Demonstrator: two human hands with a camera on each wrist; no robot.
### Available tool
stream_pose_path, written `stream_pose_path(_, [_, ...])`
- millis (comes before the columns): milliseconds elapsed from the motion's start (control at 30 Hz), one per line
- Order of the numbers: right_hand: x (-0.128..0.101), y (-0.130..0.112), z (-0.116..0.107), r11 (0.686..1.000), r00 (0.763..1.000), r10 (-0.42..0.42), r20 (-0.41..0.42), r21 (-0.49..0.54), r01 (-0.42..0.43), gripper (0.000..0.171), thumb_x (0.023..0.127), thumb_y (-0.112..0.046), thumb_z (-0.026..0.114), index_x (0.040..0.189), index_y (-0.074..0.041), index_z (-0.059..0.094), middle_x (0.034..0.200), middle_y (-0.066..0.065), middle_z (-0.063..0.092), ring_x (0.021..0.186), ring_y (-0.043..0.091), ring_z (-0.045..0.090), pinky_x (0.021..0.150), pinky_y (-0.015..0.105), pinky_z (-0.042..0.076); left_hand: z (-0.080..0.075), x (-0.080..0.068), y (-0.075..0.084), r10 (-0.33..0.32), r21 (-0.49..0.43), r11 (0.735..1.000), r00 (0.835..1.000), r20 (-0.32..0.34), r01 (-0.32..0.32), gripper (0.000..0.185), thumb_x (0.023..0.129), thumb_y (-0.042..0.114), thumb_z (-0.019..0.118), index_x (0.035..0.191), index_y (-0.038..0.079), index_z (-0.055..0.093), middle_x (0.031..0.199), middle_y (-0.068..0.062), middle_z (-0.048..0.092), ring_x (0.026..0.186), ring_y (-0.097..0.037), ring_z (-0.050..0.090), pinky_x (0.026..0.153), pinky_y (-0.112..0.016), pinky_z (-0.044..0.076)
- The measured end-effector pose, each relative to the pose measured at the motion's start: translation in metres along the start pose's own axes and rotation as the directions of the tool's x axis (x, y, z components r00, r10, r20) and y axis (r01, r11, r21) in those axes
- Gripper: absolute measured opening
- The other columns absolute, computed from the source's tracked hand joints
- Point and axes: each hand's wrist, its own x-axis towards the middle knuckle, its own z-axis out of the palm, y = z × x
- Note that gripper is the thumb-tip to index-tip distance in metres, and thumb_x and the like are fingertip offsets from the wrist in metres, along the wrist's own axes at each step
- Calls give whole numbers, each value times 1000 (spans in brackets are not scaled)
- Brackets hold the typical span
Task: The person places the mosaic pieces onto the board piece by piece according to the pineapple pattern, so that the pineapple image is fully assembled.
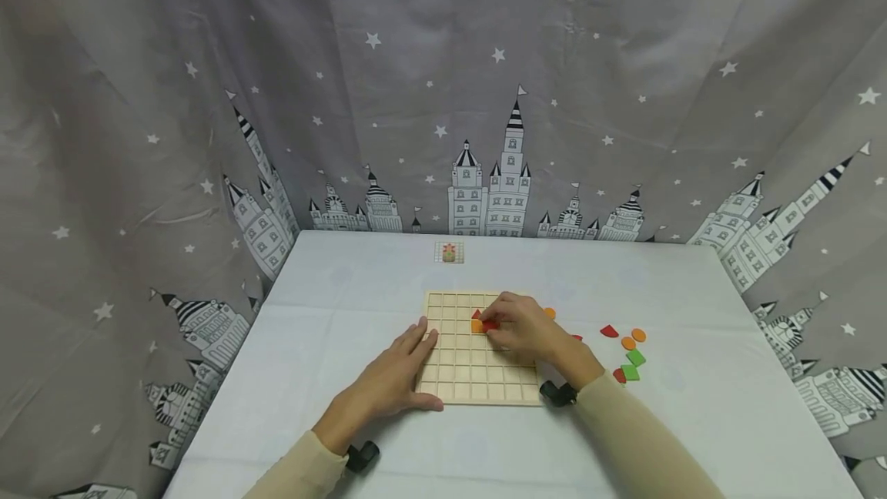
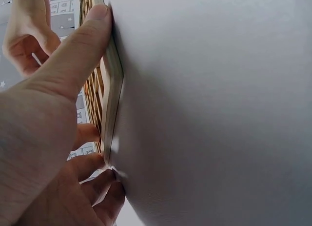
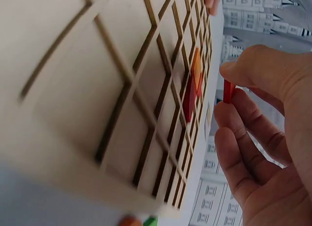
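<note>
A pale wooden grid board [image 1: 453, 376] lies on the table. My left hand [image 1: 391, 372] rests along its left side, fingers fairly straight, and the thumb lies against the near edge, as the left wrist view also shows. Over the board's upper right part, my right hand [image 1: 523, 326] pinches a thin red piece [image 3: 227, 91] between thumb and fingertip. Below those fingertips, an orange piece [image 3: 197, 70] and a dark red piece [image 3: 189, 100] sit in the grid cells. From the head view, a red triangle [image 1: 477, 314] shows just beyond the orange piece.
Right of the board lie loose pieces: a red one [image 1: 609, 331], orange discs [image 1: 639, 335] and green squares [image 1: 630, 372]. Another orange piece [image 1: 550, 313] peeks out past the right hand. A small picture card [image 1: 449, 252] lies near the far edge, before a grey curtain [image 1: 416, 114].
</note>
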Motion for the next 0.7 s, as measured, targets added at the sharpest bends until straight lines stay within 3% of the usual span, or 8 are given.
stream_pose_path(167, [11, -4, 10, 1000, 999, -18, 31, -15, 18, 18, 97, -1, 87, 114, -7, 89, 112, 6, 84, 98, 20, 78, 89, 31, 69, 0, 0, 1, -9, -1, 1000, 1000, 8, 9, 130, 86, 61, 100, 182, 3, 35, 195, -22, 21, 180, -46, 30, 138, -66, 44])
stream_pose_path(400, [16, -6, 21, 998, 994, 51, 101, -43, -47, 16, 103, -9, 86, 119, -13, 89, 114, -2, 84, 99, 12, 72, 92, 30, 64, 1, -1, 1, 8, -12, 1000, 1000, 23, -8, 129, 88, 61, 99, 183, 2, 34, 195, -23, 20, 180, -47, 29, 138, -67, 43])
stream_pose_path(700, [28, -12, 27, 994, 993, 34, 117, -111, -21, 10, 106, -13, 86, 115, -13, 90, 114, 1, 83, 107, 19, 71, 99, 41, 64, -2, -3, 1, 0, 0, 1000, 1000, 16, 0, 129, 89, 60, 99, 182, 1, 33, 195, -25, 20, 180, -47, 28, 138, -67, 43])
